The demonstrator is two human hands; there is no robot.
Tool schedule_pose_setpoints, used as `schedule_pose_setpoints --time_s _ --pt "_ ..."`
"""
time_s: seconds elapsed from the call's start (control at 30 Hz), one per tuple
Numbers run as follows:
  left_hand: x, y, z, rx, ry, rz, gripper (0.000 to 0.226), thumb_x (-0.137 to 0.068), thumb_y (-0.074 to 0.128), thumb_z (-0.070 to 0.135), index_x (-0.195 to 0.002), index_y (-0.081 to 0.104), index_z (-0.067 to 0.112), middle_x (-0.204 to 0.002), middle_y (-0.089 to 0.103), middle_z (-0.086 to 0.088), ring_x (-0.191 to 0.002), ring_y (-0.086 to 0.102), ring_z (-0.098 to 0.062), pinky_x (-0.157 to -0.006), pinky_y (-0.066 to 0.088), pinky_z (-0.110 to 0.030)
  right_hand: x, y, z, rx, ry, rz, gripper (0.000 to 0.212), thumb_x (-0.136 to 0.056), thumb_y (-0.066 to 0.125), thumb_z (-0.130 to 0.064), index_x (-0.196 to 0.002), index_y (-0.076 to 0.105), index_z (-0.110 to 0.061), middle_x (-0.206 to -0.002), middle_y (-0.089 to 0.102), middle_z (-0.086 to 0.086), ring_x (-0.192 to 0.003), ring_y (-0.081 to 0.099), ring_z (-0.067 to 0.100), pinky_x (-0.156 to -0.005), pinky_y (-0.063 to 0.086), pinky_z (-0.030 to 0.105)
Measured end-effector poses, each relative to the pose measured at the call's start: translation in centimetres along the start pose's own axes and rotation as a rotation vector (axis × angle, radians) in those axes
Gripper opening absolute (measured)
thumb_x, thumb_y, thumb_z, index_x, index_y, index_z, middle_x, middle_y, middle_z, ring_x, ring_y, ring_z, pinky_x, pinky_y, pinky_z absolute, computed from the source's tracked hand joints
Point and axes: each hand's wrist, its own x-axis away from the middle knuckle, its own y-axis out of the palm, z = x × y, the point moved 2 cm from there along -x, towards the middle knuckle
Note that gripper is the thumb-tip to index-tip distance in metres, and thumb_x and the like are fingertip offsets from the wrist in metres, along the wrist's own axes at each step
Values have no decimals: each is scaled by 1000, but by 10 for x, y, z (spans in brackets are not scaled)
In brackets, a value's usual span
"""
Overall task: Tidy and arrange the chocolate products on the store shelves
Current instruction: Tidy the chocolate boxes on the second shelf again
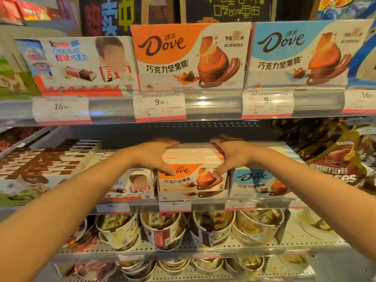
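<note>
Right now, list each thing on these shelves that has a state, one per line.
left hand: grips the stack's left side
right hand: grips the stack's right side
orange Dove boxes: stacked, front facing out, held between both hands
blue Dove box: on the shelf, upright, right of the stack
Kinder box: upright, left of the stack
Dove tubs: standing on the shelf below

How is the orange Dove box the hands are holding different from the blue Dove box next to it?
The orange Dove box has an orange top panel; the blue Dove box has a light blue one. The left hand and right hand grip the orange box; nobody touches the blue one. Both show the Dove logo and stand on the same shelf.
</note>
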Motion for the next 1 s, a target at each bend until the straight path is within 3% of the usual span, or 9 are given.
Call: schedule_pose_setpoints --time_s 0.1,0.17,0.27,0.4,0.53,0.63,0.8,1.0 --pt "-1 1 4 0 1 -42 87 -75 75 32 -145 23 28 -143 36 7 -116 38 -5 -97 37 -22 3 1 -1 -27 -4 40 100 -59 77 -57 -140 30 -21 -137 39 2 -123 39 22 -105 35 41" --pt "-1 0 6 -52 9 -48 90 -76 74 34 -147 18 28 -148 29 5 -123 36 -9 -99 35 -24 6 0 -2 -20 -5 37 97 -59 76 -58 -138 32 -20 -132 41 2 -118 42 21 -101 40 39" --pt "5 2 13 -256 72 45 98 -73 71 50 -148 12 29 -155 11 6 -142 12 -17 -113 15 -36 9 -1 -8 112 -64 67 101 -64 69 -63 -144 22 -22 -145 31 5 -130 35 27 -107 34 44" --pt "10 20 16 -445 66 23 122 -52 74 68 -147 7 29 -153 19 3 -138 20 -21 -113 22 -43 12 0 -24 179 -151 74 103 -66 61 -73 -146 20 -23 -149 26 4 -132 34 27 -107 31 46" --pt "10 30 8 -481 19 85 131 -52 79 60 -146 -5 30 -156 8 -1 -142 9 -24 -115 17 -44 7 -1 -27 209 -75 33 114 -60 65 -72 -147 16 -17 -153 20 6 -138 21 31 -112 25 47" --pt "9 30 9 -454 27 121 125 -56 82 50 -147 -1 28 -156 11 -2 -142 11 -24 -115 18 -45 3 -4 -26 217 -28 9 112 -59 70 -67 -146 20 -19 -152 20 6 -139 16 32 -112 19 48" --pt "7 31 12 -501 49 192 120 -53 83 49 -146 10 25 -151 20 -5 -138 17 -26 -112 25 -46 1 -6 -33 115 -45 25 89 -56 79 -56 -125 42 -14 -127 43 6 -116 41 24 -95 42 37" --pt "8 35 8 -532 27 169 123 -53 80 54 -147 5 27 -153 15 -7 -140 15 -28 -112 19 -47 4 -1 -34 -88 -72 -6 92 -60 81 -45 -134 33 -14 -124 48 1 -109 47 18 -86 44 30"
